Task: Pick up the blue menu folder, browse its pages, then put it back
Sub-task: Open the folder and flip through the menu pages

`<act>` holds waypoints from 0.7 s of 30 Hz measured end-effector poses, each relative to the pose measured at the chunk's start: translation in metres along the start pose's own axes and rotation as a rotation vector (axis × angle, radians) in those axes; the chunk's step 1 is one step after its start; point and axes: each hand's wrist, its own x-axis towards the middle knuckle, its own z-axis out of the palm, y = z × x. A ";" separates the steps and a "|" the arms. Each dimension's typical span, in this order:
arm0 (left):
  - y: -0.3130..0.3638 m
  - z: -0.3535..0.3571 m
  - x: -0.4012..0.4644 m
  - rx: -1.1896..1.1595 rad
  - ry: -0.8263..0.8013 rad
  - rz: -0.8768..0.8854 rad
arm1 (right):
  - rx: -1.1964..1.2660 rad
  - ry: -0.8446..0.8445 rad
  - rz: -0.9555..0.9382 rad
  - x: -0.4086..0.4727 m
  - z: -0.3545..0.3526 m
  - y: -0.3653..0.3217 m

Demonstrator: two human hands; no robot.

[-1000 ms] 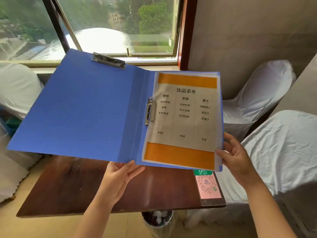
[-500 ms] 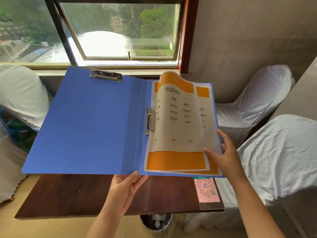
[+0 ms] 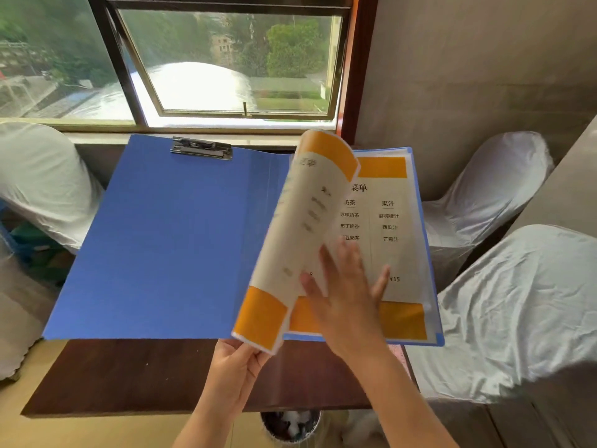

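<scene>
The blue menu folder (image 3: 168,240) is held open above the dark wooden table (image 3: 135,376), its left cover bare with a metal clip (image 3: 202,148) at the top. My left hand (image 3: 237,367) grips the folder from below at the spine's lower edge. The top menu page (image 3: 290,237), cream with orange bands, stands curled up mid-turn over the spine. My right hand (image 3: 345,295) lies flat with fingers spread under that lifted page, resting on the second menu page (image 3: 392,227).
White-covered chairs stand at the left (image 3: 42,179), back right (image 3: 484,195) and near right (image 3: 523,305). A window (image 3: 232,59) and sill run behind the table. A waste bin (image 3: 290,425) sits under the table's front edge.
The top page has swung from lying flat on the right to standing curled over the spine. My right hand moved from the folder's right edge inward, under the page. The folder sits lower.
</scene>
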 end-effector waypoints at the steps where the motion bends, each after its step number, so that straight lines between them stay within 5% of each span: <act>1: -0.002 0.000 0.001 0.007 0.003 0.013 | 0.077 -0.029 -0.054 -0.002 0.001 -0.013; 7: -0.008 0.009 -0.004 0.179 -0.065 0.076 | 0.078 -0.343 -0.378 -0.023 0.013 -0.056; 10: -0.005 0.007 -0.002 0.244 0.001 0.035 | 0.266 -0.481 -0.436 -0.030 0.003 -0.041; 13: -0.001 0.003 0.006 0.035 -0.029 -0.019 | 0.368 0.014 -0.308 -0.026 -0.019 -0.005; 16: 0.005 0.004 0.008 -0.068 -0.020 -0.024 | 0.113 0.444 -0.038 -0.019 -0.041 0.051; 18: 0.006 0.004 0.009 -0.083 -0.026 -0.021 | 0.268 0.287 0.150 -0.019 -0.060 0.087; 21: 0.007 0.003 0.013 -0.090 -0.020 -0.019 | 0.889 -0.156 0.208 -0.023 -0.082 0.117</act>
